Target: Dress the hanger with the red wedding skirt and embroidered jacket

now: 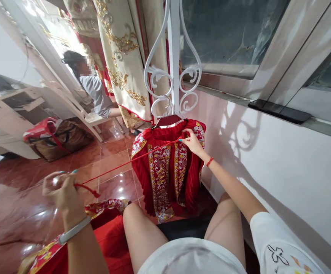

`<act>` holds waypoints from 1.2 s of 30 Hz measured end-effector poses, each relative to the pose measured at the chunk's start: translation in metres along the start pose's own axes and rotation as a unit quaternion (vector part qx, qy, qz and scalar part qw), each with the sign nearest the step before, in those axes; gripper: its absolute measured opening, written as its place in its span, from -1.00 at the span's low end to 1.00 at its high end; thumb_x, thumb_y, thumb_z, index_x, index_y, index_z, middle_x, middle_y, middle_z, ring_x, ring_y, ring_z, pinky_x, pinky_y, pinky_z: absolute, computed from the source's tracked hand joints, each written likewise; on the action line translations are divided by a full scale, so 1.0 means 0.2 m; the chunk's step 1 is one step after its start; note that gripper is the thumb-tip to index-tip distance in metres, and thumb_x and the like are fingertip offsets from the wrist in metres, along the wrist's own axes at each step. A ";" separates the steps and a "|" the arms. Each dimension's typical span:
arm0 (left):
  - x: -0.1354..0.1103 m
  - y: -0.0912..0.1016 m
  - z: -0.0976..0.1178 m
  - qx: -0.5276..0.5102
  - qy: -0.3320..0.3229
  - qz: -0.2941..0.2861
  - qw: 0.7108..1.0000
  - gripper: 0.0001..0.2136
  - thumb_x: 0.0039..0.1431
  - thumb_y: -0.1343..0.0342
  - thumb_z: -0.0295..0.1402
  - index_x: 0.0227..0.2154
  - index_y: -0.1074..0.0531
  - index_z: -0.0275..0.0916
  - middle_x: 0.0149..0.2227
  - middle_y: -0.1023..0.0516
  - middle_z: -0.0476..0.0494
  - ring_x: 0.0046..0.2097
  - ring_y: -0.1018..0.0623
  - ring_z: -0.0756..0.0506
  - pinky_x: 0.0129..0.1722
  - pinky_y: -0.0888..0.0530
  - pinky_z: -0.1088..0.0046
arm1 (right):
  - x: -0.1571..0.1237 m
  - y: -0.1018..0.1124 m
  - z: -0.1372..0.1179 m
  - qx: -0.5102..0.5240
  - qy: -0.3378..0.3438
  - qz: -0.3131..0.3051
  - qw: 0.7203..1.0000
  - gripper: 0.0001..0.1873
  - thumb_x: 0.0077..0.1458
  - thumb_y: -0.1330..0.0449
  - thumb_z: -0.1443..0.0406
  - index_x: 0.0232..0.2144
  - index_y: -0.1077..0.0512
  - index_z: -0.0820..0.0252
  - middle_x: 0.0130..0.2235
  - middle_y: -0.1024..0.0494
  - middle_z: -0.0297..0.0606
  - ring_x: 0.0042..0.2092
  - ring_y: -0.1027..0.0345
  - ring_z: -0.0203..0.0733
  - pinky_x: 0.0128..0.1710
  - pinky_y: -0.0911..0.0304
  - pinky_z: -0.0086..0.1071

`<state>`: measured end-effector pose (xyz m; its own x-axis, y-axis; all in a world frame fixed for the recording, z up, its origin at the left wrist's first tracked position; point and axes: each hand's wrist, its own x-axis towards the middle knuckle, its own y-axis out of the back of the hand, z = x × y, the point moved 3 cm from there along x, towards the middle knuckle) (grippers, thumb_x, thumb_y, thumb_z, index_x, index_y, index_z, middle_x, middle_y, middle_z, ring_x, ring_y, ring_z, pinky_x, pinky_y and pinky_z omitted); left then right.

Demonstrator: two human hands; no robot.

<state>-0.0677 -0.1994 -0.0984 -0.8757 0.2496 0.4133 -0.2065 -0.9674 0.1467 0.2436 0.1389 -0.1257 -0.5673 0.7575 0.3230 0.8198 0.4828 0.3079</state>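
A red embroidered garment [159, 163] hangs on a hanger [168, 121] from a white scrolled metal stand. At its neckline my right hand [190, 141] pinches the red cord [125, 163] close to the collar. The cord runs taut down to the left, where my left hand [61, 188] is closed on its other end. A short knotted tail of cord dangles below the left fingers. Another red embroidered cloth [111, 236] lies by my left leg, partly behind my left forearm.
The white metal stand [175, 57] rises beside a wall and window. Cream and gold curtains [122, 57] hang behind. A seated person [95, 89] is at the back left, near a brown bag [59, 140] on the tiled floor. A black object [279, 111] lies on the sill.
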 end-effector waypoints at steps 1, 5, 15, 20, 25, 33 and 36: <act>-0.01 0.00 -0.02 0.004 0.005 0.042 0.999 -0.73 -0.08 -0.15 -0.16 -0.38 -0.21 -0.12 -0.58 -0.12 0.11 -0.58 -0.15 0.02 -0.57 -0.10 0.53 | 0.01 0.01 -0.01 -0.038 0.015 -0.008 0.999 -0.70 0.13 -0.17 0.16 -0.10 -0.31 0.09 -0.64 -0.13 -0.60 -0.59 0.05 -0.35 -0.50 0.09 -0.43; -0.12 -0.19 -0.11 0.093 0.061 -0.169 0.979 -0.64 -0.16 -0.19 -0.12 -0.30 -0.39 -0.20 -0.56 -0.34 0.07 -0.55 -0.37 -0.04 -0.56 -0.34 0.45 | 0.01 0.00 -0.02 -0.163 0.044 -0.027 0.985 -0.77 0.18 -0.11 0.23 -0.13 -0.43 0.15 -0.61 -0.28 -0.49 -0.55 -0.10 -0.30 -0.41 -0.01 -0.38; -0.48 -0.97 0.39 0.201 -0.337 -0.306 0.867 -0.42 0.11 -0.14 -0.46 0.23 -0.22 -0.13 0.17 -0.29 -0.27 0.22 -0.28 -0.25 0.24 -0.26 0.07 | -0.05 -0.04 -0.02 -0.136 0.042 -0.018 0.990 -0.81 0.19 -0.10 0.18 -0.23 -0.44 0.12 -0.53 -0.41 -0.41 -0.53 -0.21 -0.25 -0.42 -0.09 -0.38; -0.55 -1.34 0.42 0.192 -0.367 -0.436 0.799 -0.47 0.25 -0.10 -0.32 0.27 -0.20 -0.05 0.08 -0.43 -0.17 0.14 -0.36 -0.21 0.12 -0.37 0.19 | -0.08 -0.02 -0.04 -0.135 0.063 0.000 0.989 -0.79 0.21 -0.09 0.20 -0.25 -0.48 0.14 -0.36 -0.57 -0.24 -0.41 -0.38 -0.17 -0.31 -0.23 -0.32; -0.56 -1.40 0.38 0.187 -0.338 -0.428 0.817 -0.64 0.32 0.02 -0.41 0.15 -0.34 -0.12 0.06 -0.54 -0.15 0.05 -0.49 -0.15 0.12 -0.33 0.21 | -0.09 0.00 -0.04 -0.091 0.091 -0.022 0.991 -0.71 0.24 -0.07 0.17 -0.17 -0.53 0.15 -0.28 -0.57 -0.21 -0.28 -0.42 -0.15 -0.17 -0.30 -0.28; -0.55 -1.37 0.41 0.174 -0.281 -0.412 0.849 -0.66 0.34 0.09 -0.44 0.12 -0.38 -0.20 0.03 -0.58 -0.19 0.06 -0.54 -0.16 0.15 -0.32 0.21 | -0.05 0.17 0.06 -0.149 0.077 0.277 0.946 -0.66 0.23 -0.08 0.11 -0.04 -0.44 0.12 -0.05 -0.40 -0.10 0.01 -0.25 -0.01 0.12 -0.16 -0.05; -0.53 -1.36 0.41 0.136 -0.264 -0.418 0.858 -0.65 0.31 0.09 -0.47 0.10 -0.39 -0.19 0.02 -0.59 -0.17 0.06 -0.55 -0.15 0.13 -0.35 0.24 | 0.01 0.29 0.12 -0.233 0.021 0.316 0.919 -0.64 0.13 -0.19 0.10 -0.10 -0.41 0.19 -0.07 -0.40 -0.04 0.00 -0.21 0.05 0.12 -0.12 0.01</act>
<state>0.1170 0.0398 -0.1089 -0.1359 0.9061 0.4005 -0.4937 -0.4125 0.7656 0.2925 0.1787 -0.1280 0.0000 0.7993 0.6010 0.8703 -0.2960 0.3937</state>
